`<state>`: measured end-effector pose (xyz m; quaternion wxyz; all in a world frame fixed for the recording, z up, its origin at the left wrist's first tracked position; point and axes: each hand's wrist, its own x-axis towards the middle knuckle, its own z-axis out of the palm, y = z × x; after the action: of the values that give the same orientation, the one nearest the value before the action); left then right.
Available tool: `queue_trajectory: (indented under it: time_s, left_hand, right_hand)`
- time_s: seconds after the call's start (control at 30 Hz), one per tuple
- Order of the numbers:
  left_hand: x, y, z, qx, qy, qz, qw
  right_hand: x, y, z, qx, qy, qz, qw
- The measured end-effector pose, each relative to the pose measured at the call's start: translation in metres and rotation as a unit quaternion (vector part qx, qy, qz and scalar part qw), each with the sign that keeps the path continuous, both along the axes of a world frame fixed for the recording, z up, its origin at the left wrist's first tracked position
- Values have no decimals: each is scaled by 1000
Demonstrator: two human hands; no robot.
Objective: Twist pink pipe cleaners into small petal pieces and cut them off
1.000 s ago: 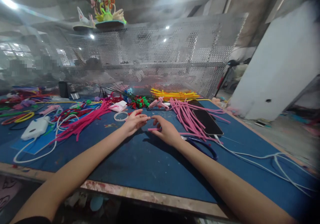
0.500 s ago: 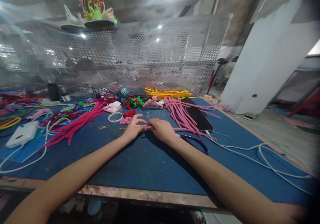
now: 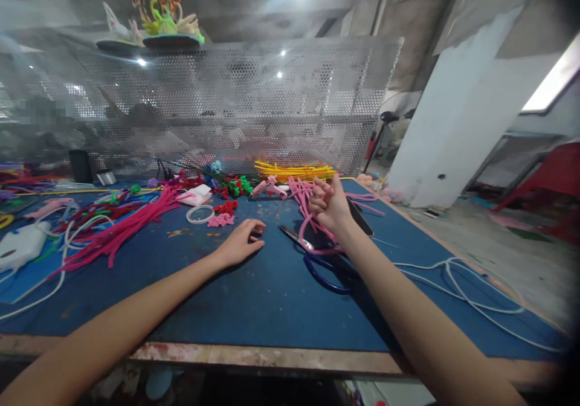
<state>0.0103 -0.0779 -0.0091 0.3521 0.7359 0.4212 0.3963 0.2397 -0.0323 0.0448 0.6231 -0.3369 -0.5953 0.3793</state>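
Observation:
My right hand (image 3: 328, 203) is raised above the blue mat (image 3: 254, 297), closed on a pink pipe cleaner (image 3: 312, 237) that curves in a loop beneath it. It hovers over the pile of pink pipe cleaners (image 3: 312, 191) and a dark phone (image 3: 362, 222). Blue-handled scissors (image 3: 324, 273) lie just below that hand, blades pointing left. My left hand (image 3: 242, 240) rests on the mat with its fingers curled down; anything under the fingers is hidden. Small pink and red twisted pieces (image 3: 222, 215) lie just beyond it.
Magenta pipe cleaners (image 3: 118, 228) spread at the left beside a white device (image 3: 20, 246) with a cord. Yellow pipe cleaners (image 3: 294, 170), a pink glue gun (image 3: 267, 186) and a white ring (image 3: 199, 214) lie at the back. White cables (image 3: 457, 273) trail right. A perforated screen (image 3: 254, 104) stands behind.
My right hand left the left hand, moved right and up, and now grips a pink pipe cleaner. The scissors it covered are now exposed. My left hand stays on the mat.

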Motion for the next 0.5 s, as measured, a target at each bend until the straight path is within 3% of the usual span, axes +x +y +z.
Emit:
queue_trajectory:
  time_s: [0.13, 0.23, 0.37, 0.5]
  left_hand:
    - [0, -1, 1, 15, 8, -1, 1000]
    - [-1, -1, 2, 26, -8, 15, 1000]
    - [-4, 4, -1, 42, -15, 42, 998]
    - [-6, 8, -3, 50, 6, 36, 998]
  right_hand:
    - [-35, -5, -14, 11, -108, -18, 994]
    - [-54, -20, -27, 48, -223, -15, 973]
    - [-67, -27, -46, 81, -341, -14, 937]
    - [-69, -23, -51, 113, -402, -25, 908]
